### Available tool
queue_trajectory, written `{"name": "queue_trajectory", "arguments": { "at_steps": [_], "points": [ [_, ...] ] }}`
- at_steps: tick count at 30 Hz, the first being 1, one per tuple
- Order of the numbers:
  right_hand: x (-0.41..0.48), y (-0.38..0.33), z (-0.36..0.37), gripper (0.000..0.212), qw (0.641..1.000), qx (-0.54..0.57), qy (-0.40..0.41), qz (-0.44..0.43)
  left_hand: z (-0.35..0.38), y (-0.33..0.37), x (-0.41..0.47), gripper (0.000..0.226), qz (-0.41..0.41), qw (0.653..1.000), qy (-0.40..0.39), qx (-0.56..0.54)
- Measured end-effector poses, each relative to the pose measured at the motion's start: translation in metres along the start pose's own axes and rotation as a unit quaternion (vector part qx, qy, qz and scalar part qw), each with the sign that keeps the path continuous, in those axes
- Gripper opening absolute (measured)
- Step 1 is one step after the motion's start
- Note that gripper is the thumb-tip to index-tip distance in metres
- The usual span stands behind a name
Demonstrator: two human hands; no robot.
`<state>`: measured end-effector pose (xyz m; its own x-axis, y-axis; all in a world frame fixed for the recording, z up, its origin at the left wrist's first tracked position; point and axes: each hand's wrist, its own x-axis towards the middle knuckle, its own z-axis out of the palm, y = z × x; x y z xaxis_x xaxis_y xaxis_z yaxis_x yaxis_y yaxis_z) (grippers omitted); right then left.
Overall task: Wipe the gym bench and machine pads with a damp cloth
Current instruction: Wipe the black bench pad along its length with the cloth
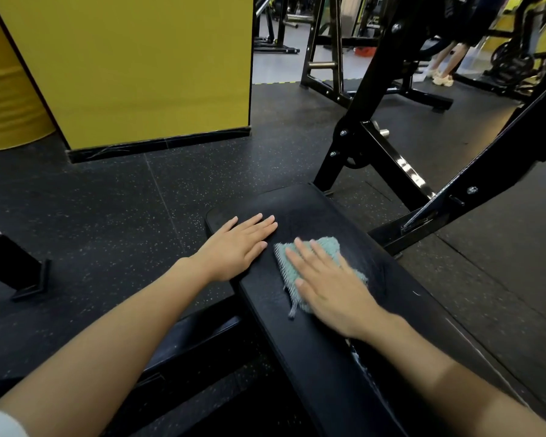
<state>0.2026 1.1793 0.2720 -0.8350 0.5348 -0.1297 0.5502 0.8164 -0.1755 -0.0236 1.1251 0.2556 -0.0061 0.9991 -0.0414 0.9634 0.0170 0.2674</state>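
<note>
While flat left hand (238, 244) rests on bench (328, 357), flat right hand (331, 287) presses cloth (327, 246).

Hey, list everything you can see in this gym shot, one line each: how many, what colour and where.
bench pad: one, black, centre, running to the lower right
cloth: one, pale teal, on the bench pad under the right hand
machine frame: one nearest, black, behind the bench pad, right of centre
wall panel: one, yellow, upper left
floor: one, black with pale specks, all around
weight plates: count unclear, black, far upper right
bystander's legs: two, pale shoes, upper right background
left hand: one, flat on the bench pad's left edge
right hand: one, flat on the cloth
</note>
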Motion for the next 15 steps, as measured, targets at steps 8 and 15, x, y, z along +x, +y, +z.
{"name": "queue_trajectory", "arguments": {
  "at_steps": [8,15],
  "points": [
    [-0.031,-0.015,0.005,0.066,0.998,0.022,-0.011,-0.061,0.001,0.003,-0.002,0.064,-0.006,1.0,-0.008,0.025],
    [-0.008,0.028,-0.01,0.052,0.998,0.003,-0.007,0.064,-0.001,0.01,-0.005,0.053,-0.019,0.999,-0.019,0.027]
  ]
}}
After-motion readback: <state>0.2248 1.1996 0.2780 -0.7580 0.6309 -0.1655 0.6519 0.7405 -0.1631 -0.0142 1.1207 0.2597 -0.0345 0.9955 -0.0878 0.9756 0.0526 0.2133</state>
